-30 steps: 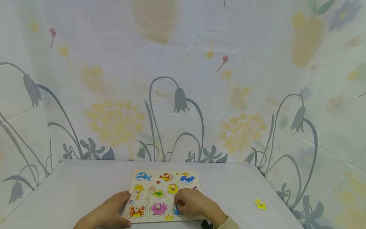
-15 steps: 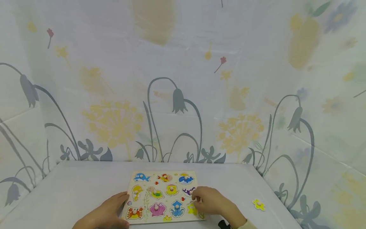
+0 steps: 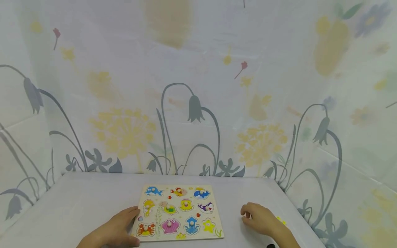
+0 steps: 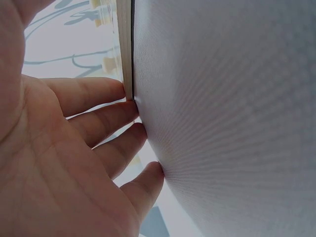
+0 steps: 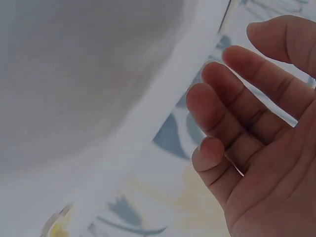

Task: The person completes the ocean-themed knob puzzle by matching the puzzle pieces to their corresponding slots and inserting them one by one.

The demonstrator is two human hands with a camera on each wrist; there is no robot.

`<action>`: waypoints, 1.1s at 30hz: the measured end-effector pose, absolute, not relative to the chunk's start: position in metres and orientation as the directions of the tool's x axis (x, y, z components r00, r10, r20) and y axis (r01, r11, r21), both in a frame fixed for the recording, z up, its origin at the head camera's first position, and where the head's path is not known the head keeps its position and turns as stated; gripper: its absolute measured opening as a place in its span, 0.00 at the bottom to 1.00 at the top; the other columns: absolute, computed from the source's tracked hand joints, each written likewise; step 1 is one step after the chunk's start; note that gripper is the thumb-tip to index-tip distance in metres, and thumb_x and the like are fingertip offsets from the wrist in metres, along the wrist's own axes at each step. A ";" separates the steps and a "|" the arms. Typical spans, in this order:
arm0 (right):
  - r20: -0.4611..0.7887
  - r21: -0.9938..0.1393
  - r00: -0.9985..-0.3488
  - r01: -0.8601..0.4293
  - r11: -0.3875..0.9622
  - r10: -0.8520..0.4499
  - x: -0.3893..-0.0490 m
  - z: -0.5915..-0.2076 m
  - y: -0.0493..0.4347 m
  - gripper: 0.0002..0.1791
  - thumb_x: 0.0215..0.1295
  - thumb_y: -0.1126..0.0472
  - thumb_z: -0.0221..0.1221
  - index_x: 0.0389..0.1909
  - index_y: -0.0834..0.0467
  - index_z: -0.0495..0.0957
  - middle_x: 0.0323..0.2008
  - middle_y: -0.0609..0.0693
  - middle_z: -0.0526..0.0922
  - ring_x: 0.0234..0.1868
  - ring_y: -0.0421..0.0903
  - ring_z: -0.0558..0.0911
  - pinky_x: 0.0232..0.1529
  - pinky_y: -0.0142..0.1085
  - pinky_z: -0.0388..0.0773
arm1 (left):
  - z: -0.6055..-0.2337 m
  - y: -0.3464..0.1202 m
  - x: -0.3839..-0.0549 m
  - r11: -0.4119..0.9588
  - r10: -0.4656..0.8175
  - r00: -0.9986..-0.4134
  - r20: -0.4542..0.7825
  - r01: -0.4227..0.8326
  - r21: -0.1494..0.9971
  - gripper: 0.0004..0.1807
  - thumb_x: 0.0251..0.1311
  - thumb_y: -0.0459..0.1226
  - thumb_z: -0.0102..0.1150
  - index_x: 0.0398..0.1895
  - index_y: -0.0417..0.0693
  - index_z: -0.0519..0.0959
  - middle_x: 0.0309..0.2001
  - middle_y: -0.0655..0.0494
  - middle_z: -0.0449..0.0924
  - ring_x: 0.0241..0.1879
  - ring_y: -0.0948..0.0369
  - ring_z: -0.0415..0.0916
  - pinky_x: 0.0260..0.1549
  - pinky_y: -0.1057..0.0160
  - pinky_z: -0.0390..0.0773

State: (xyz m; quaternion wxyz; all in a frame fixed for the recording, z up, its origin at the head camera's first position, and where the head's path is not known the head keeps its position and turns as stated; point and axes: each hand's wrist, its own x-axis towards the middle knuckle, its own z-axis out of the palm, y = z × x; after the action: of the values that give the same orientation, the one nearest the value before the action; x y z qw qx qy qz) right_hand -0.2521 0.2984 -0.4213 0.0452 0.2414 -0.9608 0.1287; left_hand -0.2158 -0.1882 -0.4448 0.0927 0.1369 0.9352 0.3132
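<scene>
A wooden peg puzzle board (image 3: pixel 198 234) with sea animals lies flat on the white table. My left hand (image 3: pixel 119 225) is at its left edge, thumb by the near corner. In the left wrist view, straight fingers (image 4: pixel 98 89) touch the board's side (image 4: pixel 124 49) and the tabletop. My right hand (image 3: pixel 258 218) hovers right of the board, fingers loosely bent and holding nothing. Behind its wrist, a yellow star-shaped piece (image 3: pixel 281 220) is mostly hidden; a yellow bit of it (image 5: pixel 59 229) shows in the right wrist view. A knobless yellow star (image 3: pixel 209 225) fills the board's near right corner.
Knobbed pieces such as a crab (image 3: pixel 145 229), a pink shell (image 3: pixel 170 226) and a blue squid (image 3: pixel 192 226) sit in the board. A flower-printed curtain (image 3: pixel 198 103) encloses the white table (image 3: pixel 77 196) at the back and sides.
My right hand has moved from over the squid off the board to the right, now overlapping the loose yellow piece. My left hand has stayed at the board's left edge.
</scene>
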 end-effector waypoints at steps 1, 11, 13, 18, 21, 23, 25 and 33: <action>0.153 -0.223 -0.886 -0.462 0.858 -0.437 -0.251 -0.422 0.304 0.03 0.56 0.59 0.61 0.32 0.50 0.80 0.25 0.33 0.70 0.26 0.32 0.68 0.24 0.31 0.68 | -0.445 -0.188 -0.215 0.763 0.319 -0.944 -0.083 0.204 0.614 0.54 0.30 0.51 0.79 0.62 0.32 0.67 0.66 0.33 0.61 0.65 0.33 0.55 0.62 0.33 0.55; 0.146 -0.236 -0.946 -0.316 0.919 -0.288 -0.246 -0.416 0.345 0.06 0.54 0.60 0.64 0.32 0.49 0.79 0.28 0.38 0.71 0.28 0.37 0.69 0.25 0.33 0.69 | -0.445 -0.187 -0.212 0.765 0.291 -0.952 -0.094 0.173 0.621 0.53 0.31 0.50 0.79 0.62 0.31 0.68 0.66 0.36 0.62 0.66 0.36 0.55 0.62 0.33 0.54; 0.138 -0.241 -0.952 -0.300 0.923 -0.274 -0.246 -0.415 0.350 0.06 0.54 0.60 0.64 0.33 0.49 0.79 0.29 0.39 0.72 0.28 0.38 0.70 0.26 0.34 0.70 | -0.445 -0.187 -0.211 0.764 0.291 -0.952 -0.097 0.170 0.622 0.53 0.31 0.49 0.79 0.63 0.32 0.68 0.66 0.36 0.62 0.66 0.36 0.55 0.62 0.33 0.54; 0.122 -0.236 -0.968 -0.244 0.941 -0.220 -0.246 -0.417 0.361 0.07 0.54 0.59 0.66 0.33 0.50 0.78 0.29 0.41 0.72 0.29 0.40 0.70 0.27 0.36 0.71 | -0.445 -0.188 -0.212 0.763 0.302 -0.950 -0.084 0.187 0.619 0.53 0.31 0.49 0.79 0.63 0.31 0.67 0.66 0.36 0.62 0.66 0.35 0.55 0.62 0.32 0.54; 0.112 -0.233 -0.976 -0.208 0.950 -0.186 -0.249 -0.420 0.367 0.07 0.53 0.59 0.66 0.33 0.50 0.78 0.30 0.42 0.73 0.31 0.41 0.73 0.30 0.39 0.74 | -0.445 -0.188 -0.212 0.754 0.312 -0.947 -0.080 0.195 0.628 0.53 0.31 0.49 0.78 0.63 0.31 0.67 0.66 0.35 0.61 0.66 0.35 0.54 0.62 0.32 0.54; 0.103 -0.234 -0.980 -0.189 0.953 -0.169 -0.250 -0.421 0.371 0.07 0.53 0.59 0.66 0.33 0.51 0.79 0.30 0.43 0.74 0.32 0.42 0.75 0.32 0.41 0.76 | -0.445 -0.189 -0.211 0.745 0.323 -0.943 -0.080 0.202 0.635 0.54 0.32 0.49 0.78 0.63 0.30 0.66 0.66 0.34 0.60 0.66 0.34 0.53 0.62 0.32 0.53; 0.089 -0.237 -0.984 -0.171 0.956 -0.154 -0.252 -0.423 0.374 0.07 0.53 0.59 0.65 0.33 0.52 0.79 0.30 0.43 0.75 0.33 0.43 0.76 0.34 0.43 0.77 | -0.444 -0.189 -0.211 0.743 0.331 -0.941 -0.075 0.210 0.636 0.54 0.32 0.50 0.78 0.63 0.30 0.66 0.66 0.33 0.60 0.66 0.33 0.53 0.62 0.32 0.53; 0.060 -0.247 -0.990 -0.135 0.959 -0.124 -0.252 -0.427 0.378 0.06 0.53 0.59 0.64 0.33 0.53 0.81 0.29 0.45 0.75 0.33 0.44 0.76 0.35 0.46 0.78 | -0.444 -0.188 -0.213 0.765 0.318 -0.945 -0.072 0.211 0.609 0.54 0.31 0.52 0.78 0.62 0.30 0.68 0.65 0.34 0.62 0.65 0.34 0.55 0.62 0.33 0.55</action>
State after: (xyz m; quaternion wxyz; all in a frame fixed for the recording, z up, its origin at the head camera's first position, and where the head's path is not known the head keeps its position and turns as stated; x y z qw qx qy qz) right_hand -0.2516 0.3781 -0.4272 0.0219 0.0655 -0.9896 0.1264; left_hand -0.2134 -0.1880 -0.4440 0.0856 0.1412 0.9355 0.3125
